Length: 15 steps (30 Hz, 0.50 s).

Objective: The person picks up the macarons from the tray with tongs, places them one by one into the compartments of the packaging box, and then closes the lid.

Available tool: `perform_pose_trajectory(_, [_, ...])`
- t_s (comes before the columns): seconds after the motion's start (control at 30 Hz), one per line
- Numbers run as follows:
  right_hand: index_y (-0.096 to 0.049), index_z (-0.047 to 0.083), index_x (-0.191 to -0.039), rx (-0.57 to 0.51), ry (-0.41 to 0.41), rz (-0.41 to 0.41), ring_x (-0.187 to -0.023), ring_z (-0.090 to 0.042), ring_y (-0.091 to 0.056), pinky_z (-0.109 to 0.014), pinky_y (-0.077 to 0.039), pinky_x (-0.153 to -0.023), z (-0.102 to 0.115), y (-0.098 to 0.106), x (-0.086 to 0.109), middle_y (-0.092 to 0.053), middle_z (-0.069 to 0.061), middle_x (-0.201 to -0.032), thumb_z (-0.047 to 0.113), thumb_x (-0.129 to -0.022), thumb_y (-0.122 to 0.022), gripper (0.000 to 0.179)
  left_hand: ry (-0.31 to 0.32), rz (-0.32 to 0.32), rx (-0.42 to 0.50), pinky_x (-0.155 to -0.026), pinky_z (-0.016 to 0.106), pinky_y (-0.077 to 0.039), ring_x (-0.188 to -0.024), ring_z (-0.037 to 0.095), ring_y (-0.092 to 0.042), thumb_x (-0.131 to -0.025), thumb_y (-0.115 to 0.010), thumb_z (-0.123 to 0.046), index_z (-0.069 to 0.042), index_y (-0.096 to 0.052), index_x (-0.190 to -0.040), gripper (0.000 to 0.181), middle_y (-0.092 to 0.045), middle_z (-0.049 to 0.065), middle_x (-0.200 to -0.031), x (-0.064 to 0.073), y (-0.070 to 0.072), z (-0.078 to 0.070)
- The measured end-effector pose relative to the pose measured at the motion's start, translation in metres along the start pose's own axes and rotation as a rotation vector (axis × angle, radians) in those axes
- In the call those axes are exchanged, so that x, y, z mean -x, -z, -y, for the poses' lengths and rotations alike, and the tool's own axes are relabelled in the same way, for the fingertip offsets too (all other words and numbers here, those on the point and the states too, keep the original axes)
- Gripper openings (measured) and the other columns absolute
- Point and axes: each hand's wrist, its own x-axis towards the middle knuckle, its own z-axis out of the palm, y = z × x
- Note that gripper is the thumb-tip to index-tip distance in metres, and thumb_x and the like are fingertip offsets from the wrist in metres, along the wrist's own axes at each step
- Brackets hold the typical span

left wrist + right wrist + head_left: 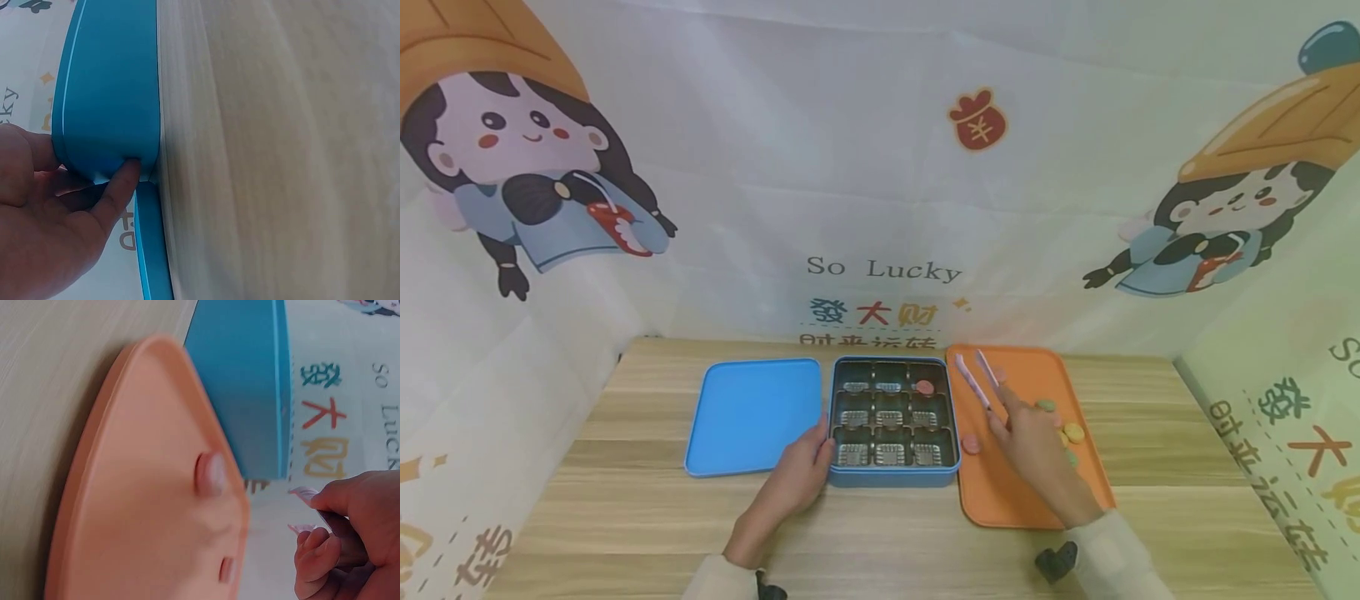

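Note:
My left hand (805, 462) holds the left side of a blue tin box (893, 477), fingers at its near left corner in the left wrist view. The box is lidless, with a dark divided insert; a pink macaron-like piece (924, 387) lies in its back right compartment. My right hand (1033, 437) grips pale patterned tongs (973, 383) above an orange tray (1000, 508). Their two arms stand apart. On the tray are a pink piece (971, 443) near the box, a green piece (1045, 405) and a yellow piece (1074, 432); my right hand partly hides others.
A blue lid (752, 417) lies flat on the wooden table (865, 542), left of the box. The tray stands close along the box's right side. Behind the table hangs a printed white cloth (850, 167), with cloth walls on both sides.

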Motion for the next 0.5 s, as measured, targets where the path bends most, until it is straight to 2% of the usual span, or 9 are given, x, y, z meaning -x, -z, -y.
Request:
perform_pose_trajectory(0.1, [-0.061,-0.002,-0.127,0.034,-0.007,0.005,-0.045,-0.012,-0.043,-0.023,-0.033,-0.042,-0.01,-0.001,0.001,-0.047,0.001,-0.05,0.013,-0.093,-0.067,0.038,-0.01,-0.005,-0.013,-0.106,0.056,-0.042,-0.13,0.048,-0.048,-0.102,-0.044,-0.008,0.017,-0.034,-0.144,0.05,-0.049,0.034,-0.139,0.0,-0.001,0.001])
perform_pose_trajectory(0.23, [-0.061,-0.005,-0.113,0.031,-0.026,0.024,-0.042,-0.012,-0.042,-0.022,-0.031,-0.037,-0.02,-0.001,0.002,-0.048,-0.005,-0.057,0.011,-0.093,-0.066,0.025,-0.005,-0.005,-0.01,-0.107,0.056,-0.041,-0.131,0.047,-0.047,-0.102,-0.045,-0.008,0.017,-0.035,-0.144,0.05,-0.049,0.034,-0.14,0.001,-0.002,0.002])
perform_pose_trajectory(0.37, [-0.062,-0.006,-0.111,0.023,-0.071,0.046,-0.045,-0.015,-0.045,-0.025,-0.034,-0.038,-0.026,-0.001,0.002,-0.054,-0.011,-0.067,0.01,-0.094,-0.065,0.024,0.002,-0.004,-0.003,-0.107,0.056,-0.041,-0.131,0.047,-0.047,-0.102,-0.045,-0.008,0.016,-0.035,-0.145,0.05,-0.048,0.034,-0.141,0.001,-0.002,0.003])
perform_pose_trajectory(0.5, [-0.061,-0.005,-0.114,0.026,-0.15,0.096,-0.049,-0.019,-0.048,-0.03,-0.039,-0.04,-0.03,-0.001,0.002,-0.057,-0.013,-0.072,0.013,-0.096,-0.061,0.025,0.005,-0.005,-0.005,-0.107,0.056,-0.041,-0.131,0.047,-0.047,-0.103,-0.044,-0.008,0.016,-0.036,-0.145,0.049,-0.049,0.034,-0.14,0.001,-0.002,0.003])
